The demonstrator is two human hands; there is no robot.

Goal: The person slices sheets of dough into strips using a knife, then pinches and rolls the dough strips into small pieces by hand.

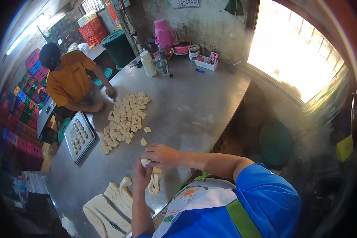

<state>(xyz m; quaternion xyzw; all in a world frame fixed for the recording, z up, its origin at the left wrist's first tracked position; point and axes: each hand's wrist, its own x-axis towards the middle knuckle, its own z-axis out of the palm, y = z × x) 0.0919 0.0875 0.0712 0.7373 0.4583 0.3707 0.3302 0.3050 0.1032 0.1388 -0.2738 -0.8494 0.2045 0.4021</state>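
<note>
My left hand (141, 174) and my right hand (161, 155) meet above the near side of the steel table, fingers closed round a small pale piece of dough (145, 162). Part of that piece is hidden by the fingers. A strip of dough (154, 184) hangs or lies just beside my left wrist. Close by, a large slab of dough (101, 212) with long cuts in it rests on the table. Beyond my hands lie two loose dough pieces (143, 142) and a wide heap of cut dough pieces (127, 117).
Across the table (186, 101), a co-worker (73, 77) in an orange shirt reaches toward the heap. A metal tray (80, 137) holds rows of dough balls. A white bottle (148, 63), a pink thermos (163, 35) and a small white box (206, 63) stand at the back.
</note>
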